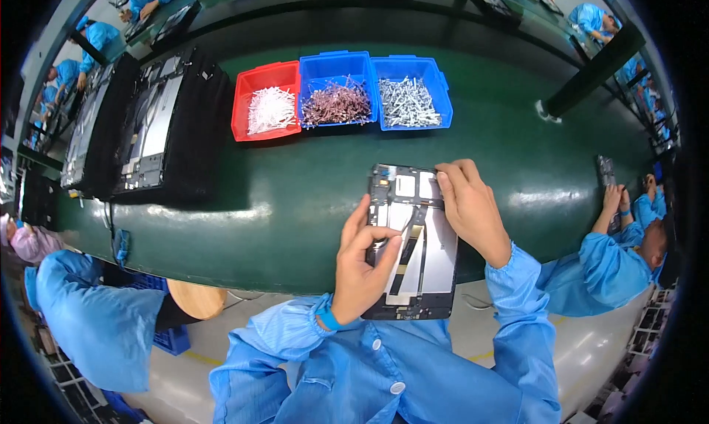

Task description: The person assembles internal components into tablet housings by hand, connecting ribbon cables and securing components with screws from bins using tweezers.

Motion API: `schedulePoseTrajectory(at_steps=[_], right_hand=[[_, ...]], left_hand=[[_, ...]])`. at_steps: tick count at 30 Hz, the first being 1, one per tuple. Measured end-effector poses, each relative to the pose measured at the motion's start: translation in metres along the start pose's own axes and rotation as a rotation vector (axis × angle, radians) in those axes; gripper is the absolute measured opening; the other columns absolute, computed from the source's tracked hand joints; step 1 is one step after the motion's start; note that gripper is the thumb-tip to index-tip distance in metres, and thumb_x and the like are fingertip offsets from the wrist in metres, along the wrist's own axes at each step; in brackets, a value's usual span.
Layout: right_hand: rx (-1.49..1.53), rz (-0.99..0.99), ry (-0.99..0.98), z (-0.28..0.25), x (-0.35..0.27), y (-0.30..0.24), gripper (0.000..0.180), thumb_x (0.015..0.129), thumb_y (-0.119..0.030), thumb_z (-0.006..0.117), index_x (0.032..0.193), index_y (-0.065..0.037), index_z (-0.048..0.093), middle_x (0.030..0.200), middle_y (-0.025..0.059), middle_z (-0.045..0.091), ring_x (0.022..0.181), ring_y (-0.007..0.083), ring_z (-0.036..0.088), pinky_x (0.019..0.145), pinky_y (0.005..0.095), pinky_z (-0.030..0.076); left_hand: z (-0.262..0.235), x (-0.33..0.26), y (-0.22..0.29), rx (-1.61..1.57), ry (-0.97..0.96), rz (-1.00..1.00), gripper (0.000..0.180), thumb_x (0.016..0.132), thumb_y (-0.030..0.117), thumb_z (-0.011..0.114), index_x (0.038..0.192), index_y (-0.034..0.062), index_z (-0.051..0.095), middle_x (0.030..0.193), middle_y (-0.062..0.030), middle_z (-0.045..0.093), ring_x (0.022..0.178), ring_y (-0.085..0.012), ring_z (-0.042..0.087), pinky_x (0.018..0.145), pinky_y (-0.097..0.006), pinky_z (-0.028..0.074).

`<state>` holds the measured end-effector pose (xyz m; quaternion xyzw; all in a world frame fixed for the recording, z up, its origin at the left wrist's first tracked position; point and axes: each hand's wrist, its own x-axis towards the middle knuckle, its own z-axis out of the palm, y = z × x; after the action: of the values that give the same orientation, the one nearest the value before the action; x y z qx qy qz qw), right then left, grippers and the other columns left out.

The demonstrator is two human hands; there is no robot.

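Observation:
An opened tablet point(436, 265), with its inner metal plates, dark strips and small boards bare, lies at the bench's near edge, its lower end reaching past it. My left hand point(360, 265) is over its left side, thumb and a finger closed together above the middle; anything between them is too small to make out. Another finger of that hand points up along the left edge. My right hand point(474, 210) grips the tablet's upper right corner, its thumb on the inner side and its fingers curled at the top edge.
Beyond the tablet stand a red bin point(240, 110) of white pieces, a blue bin point(336, 60) of brownish screws and another blue bin point(443, 91) of silvery screws. Black trays point(185, 158) with tablets stand left. Co-workers sit on both sides. A dark post point(591, 73) rises at right.

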<state>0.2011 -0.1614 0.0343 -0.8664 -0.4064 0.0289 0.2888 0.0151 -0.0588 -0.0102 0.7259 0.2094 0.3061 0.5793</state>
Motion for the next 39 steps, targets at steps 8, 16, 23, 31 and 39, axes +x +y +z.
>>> schedulePoseTrajectory(at_steps=[8, 16, 23, 31, 39], right_hand=[[0.046, -0.18, -0.087, 0.014, 0.008, -0.015, 0.026, 0.101, -0.025, 0.055, 0.116, -0.005, 0.063, 0.109, 0.0159, 0.059, 0.081, 0.04, 0.065, 0.069, 0.0492, 0.054], [-0.126, -0.189, 0.215, -0.004, 0.014, -0.023, 0.031, 0.099, -0.027, 0.058, 0.12, -0.005, 0.062, 0.113, 0.0157, 0.06, 0.077, 0.0379, 0.066, 0.067, 0.0452, 0.055], [0.6, -0.327, -0.265, -0.006, -0.019, -0.076, 0.039, 0.08, -0.008, 0.081, 0.116, -0.002, 0.067, 0.106, 0.0111, 0.066, 0.054, 0.006, 0.056, 0.048, 0.0226, 0.042], [0.636, -0.38, -0.09, 0.022, -0.022, -0.074, 0.014, 0.082, -0.002, 0.076, 0.095, 0.0, 0.071, 0.082, 0.0048, 0.064, 0.051, 0.0057, 0.05, 0.044, 0.0228, 0.038], [0.648, -0.314, -0.155, 0.025, -0.019, -0.074, 0.011, 0.082, 0.0, 0.071, 0.092, 0.002, 0.067, 0.082, 0.0118, 0.062, 0.065, 0.0223, 0.066, 0.055, 0.0317, 0.052]], left_hand=[[-0.023, -0.014, 0.002, -0.079, 0.062, -0.069, 0.009, 0.091, 0.007, 0.069, 0.1, 0.0035, 0.069, 0.154, -0.0249, 0.034, 0.141, -0.0358, 0.04, 0.112, -0.042, 0.034], [-0.04, -0.001, 0.002, -0.094, 0.116, -0.016, 0.01, 0.09, 0.004, 0.07, 0.1, 0.0014, 0.068, 0.14, -0.019, 0.046, 0.13, -0.0286, 0.047, 0.11, -0.039, 0.036], [-0.061, 0.015, 0.019, -0.221, 0.021, 0.031, 0.01, 0.09, -0.002, 0.068, 0.1, -0.0018, 0.065, 0.103, -0.0096, 0.061, 0.089, -0.0153, 0.057, 0.079, -0.026, 0.047], [-0.065, 0.021, 0.02, 0.328, 0.035, 0.354, 0.022, 0.079, -0.005, 0.073, 0.098, 0.0045, 0.067, 0.09, -0.0099, 0.06, 0.083, -0.0249, 0.058, 0.071, -0.032, 0.048], [-0.071, 0.023, 0.016, 0.592, -0.021, 0.423, 0.033, 0.076, -0.003, 0.077, 0.106, 0.0074, 0.069, 0.1, -0.0104, 0.054, 0.081, -0.025, 0.055, 0.069, -0.033, 0.048]])
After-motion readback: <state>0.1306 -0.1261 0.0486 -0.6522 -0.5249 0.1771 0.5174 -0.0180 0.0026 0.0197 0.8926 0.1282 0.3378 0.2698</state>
